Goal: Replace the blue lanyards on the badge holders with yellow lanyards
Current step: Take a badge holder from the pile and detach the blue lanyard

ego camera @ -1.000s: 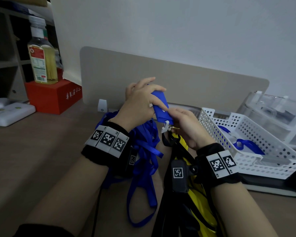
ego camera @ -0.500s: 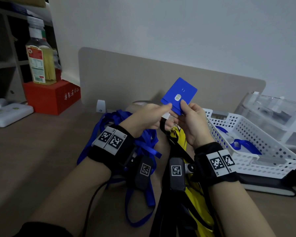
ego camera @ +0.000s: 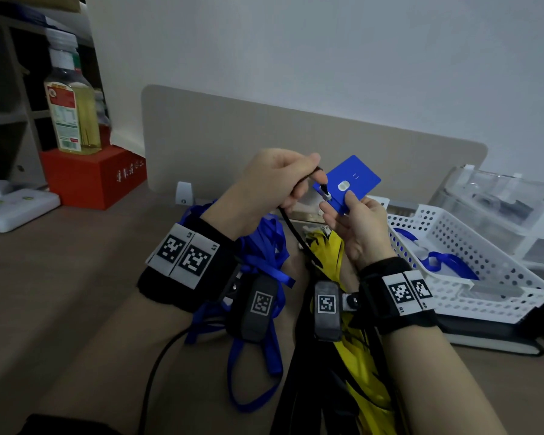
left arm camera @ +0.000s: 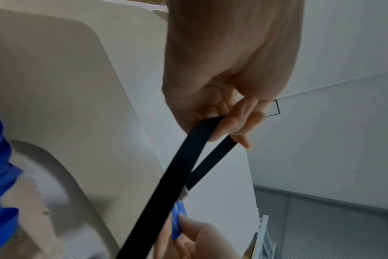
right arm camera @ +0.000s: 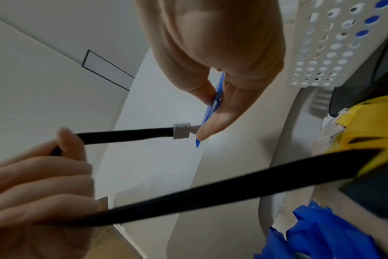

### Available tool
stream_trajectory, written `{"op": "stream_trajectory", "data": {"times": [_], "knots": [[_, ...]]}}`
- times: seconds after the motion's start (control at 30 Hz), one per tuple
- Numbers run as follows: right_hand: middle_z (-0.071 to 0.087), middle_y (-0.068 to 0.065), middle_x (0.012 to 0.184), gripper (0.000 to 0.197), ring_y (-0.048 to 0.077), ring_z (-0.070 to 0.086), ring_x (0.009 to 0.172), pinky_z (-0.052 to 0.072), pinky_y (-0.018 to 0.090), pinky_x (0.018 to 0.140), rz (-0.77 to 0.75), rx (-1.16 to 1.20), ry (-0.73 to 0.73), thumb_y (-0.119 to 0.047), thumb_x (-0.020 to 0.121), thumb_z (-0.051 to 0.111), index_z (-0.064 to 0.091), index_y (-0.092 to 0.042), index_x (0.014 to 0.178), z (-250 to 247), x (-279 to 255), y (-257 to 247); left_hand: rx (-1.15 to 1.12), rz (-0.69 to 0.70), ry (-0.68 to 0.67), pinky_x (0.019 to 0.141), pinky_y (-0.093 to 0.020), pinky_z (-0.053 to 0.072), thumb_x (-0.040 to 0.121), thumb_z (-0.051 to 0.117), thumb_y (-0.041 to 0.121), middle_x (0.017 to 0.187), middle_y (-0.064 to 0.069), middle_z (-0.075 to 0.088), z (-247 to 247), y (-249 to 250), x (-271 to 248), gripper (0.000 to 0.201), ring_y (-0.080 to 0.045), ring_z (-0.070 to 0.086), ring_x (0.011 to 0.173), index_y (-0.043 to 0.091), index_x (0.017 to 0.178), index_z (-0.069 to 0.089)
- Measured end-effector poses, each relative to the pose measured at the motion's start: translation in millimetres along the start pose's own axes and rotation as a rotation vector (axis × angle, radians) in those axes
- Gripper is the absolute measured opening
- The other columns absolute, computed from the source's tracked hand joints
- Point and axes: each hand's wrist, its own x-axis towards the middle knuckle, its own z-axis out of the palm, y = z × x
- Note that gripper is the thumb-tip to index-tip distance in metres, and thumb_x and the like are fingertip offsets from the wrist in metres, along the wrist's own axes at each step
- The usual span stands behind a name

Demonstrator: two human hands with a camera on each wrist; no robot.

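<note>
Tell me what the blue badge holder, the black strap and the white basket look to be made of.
Badge holder: rigid plastic, likely; flat, matte, keeps its shape in the right hand.
Black strap: flat woven ribbon, probably; bends limply from the left hand.
White basket: moulded plastic; perforated walls, slight sheen.

Your right hand (ego camera: pixel 357 229) hides the blue badge holder's (ego camera: pixel 354 180) lower corner. Whether the white clip (right arm camera: pixel 182 130) is latched, you cannot tell. The yellow lanyards (ego camera: pixel 363 381) run off the head view's bottom edge.
</note>
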Motion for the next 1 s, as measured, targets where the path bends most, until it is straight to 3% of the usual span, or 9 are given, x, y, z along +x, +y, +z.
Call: {"op": "stream_trajectory", "data": {"times": [0.23, 0.37, 0.43, 0.53, 0.63, 0.7, 0.77, 0.9, 1.0], "knots": [[0.066, 0.017, 0.104, 0.026, 0.015, 0.071, 0.058, 0.055, 0.022, 0.047, 0.026, -0.026, 0.048, -0.013, 0.103, 0.040, 0.046, -0.003, 0.126, -8, 6, 7, -0.193, 0.062, -0.006, 0.037, -0.018, 0.018, 0.101, 0.046, 0.024, 0.043, 0.005, 0.039, -6, 21, -9, 0.031, -0.008, 0.023, 0.032, 0.010, 0.079, 0.064], [0.064, 0.020, 0.111, 0.025, 0.016, 0.071, 0.056, 0.054, 0.023, 0.045, 0.061, -0.049, 0.073, -0.012, 0.103, 0.040, 0.042, -0.004, 0.126, -10, 8, 14, -0.187, 0.098, 0.006, 0.039, -0.019, 0.012, 0.100, 0.046, 0.025, 0.042, 0.005, 0.036, -13, 28, -13, 0.033, -0.009, 0.019, 0.033, 0.012, 0.077, 0.065], [0.064, 0.022, 0.110, 0.025, 0.016, 0.070, 0.054, 0.053, 0.023, 0.044, 0.080, -0.070, 0.072, -0.012, 0.103, 0.040, 0.042, -0.002, 0.125, -9, 7, 19, -0.131, 0.079, 0.001, 0.039, -0.020, 0.011, 0.100, 0.047, 0.025, 0.042, 0.005, 0.036, -15, 29, -18, 0.032, -0.009, 0.019, 0.034, 0.012, 0.077, 0.066], [0.065, 0.016, 0.096, 0.005, 0.017, 0.069, 0.054, 0.055, 0.024, 0.045, 0.127, -0.121, 0.053, -0.012, 0.102, 0.041, 0.043, -0.009, 0.105, -5, 3, 22, -0.048, 0.033, 0.016, 0.037, -0.016, 0.014, 0.099, 0.048, 0.025, 0.041, 0.006, 0.035, -22, 30, -27, 0.032, -0.008, 0.019, 0.034, 0.013, 0.076, 0.067], [0.065, 0.011, 0.086, 0.006, 0.018, 0.069, 0.059, 0.053, 0.024, 0.047, 0.168, -0.191, 0.016, -0.015, 0.102, 0.042, 0.043, -0.012, 0.096, 5, -4, 23, -0.015, -0.015, 0.059, 0.035, -0.015, 0.015, 0.099, 0.049, 0.025, 0.041, 0.005, 0.034, -35, 31, -37, 0.033, -0.007, 0.019, 0.033, 0.013, 0.075, 0.067], [0.065, 0.008, 0.083, 0.005, 0.016, 0.068, 0.061, 0.051, 0.022, 0.048, 0.182, -0.248, -0.016, -0.016, 0.101, 0.044, 0.045, -0.012, 0.098, 16, -10, 21, 0.016, -0.062, 0.089, 0.035, -0.015, 0.015, 0.099, 0.049, 0.027, 0.042, 0.005, 0.034, -46, 33, -46, 0.033, -0.007, 0.019, 0.033, 0.014, 0.073, 0.066], [0.065, 0.005, 0.078, 0.004, 0.012, 0.066, 0.052, 0.048, 0.021, 0.044, 0.199, -0.302, -0.057, -0.014, 0.101, 0.044, 0.047, -0.013, 0.102, 32, -19, 20, 0.084, -0.129, 0.113, 0.037, -0.015, 0.013, 0.098, 0.051, 0.029, 0.041, 0.006, 0.034, -55, 35, -57, 0.034, -0.008, 0.019, 0.033, 0.014, 0.069, 0.061], [0.060, 0.007, 0.079, 0.011, 0.013, 0.063, 0.040, 0.039, 0.015, 0.031, 0.232, -0.325, -0.171, -0.010, 0.100, 0.044, 0.044, -0.013, 0.089, 78, -41, 23, 0.329, -0.226, 0.171, 0.041, -0.020, 0.012, 0.094, 0.057, 0.037, 0.044, 0.005, 0.028, -77, 38, -84, 0.041, -0.010, 0.018, 0.035, 0.016, 0.061, 0.042], [0.059, 0.010, 0.083, 0.011, 0.016, 0.064, 0.041, 0.040, 0.016, 0.032, 0.236, -0.340, -0.290, -0.007, 0.098, 0.046, 0.044, -0.010, 0.088, 119, -60, 31, 0.606, -0.259, 0.251, 0.040, -0.022, 0.017, 0.090, 0.060, 0.033, 0.058, -0.006, 0.032, -101, 40, -107, 0.031, -0.013, 0.023, 0.043, 0.011, 0.070, 0.051]]}}
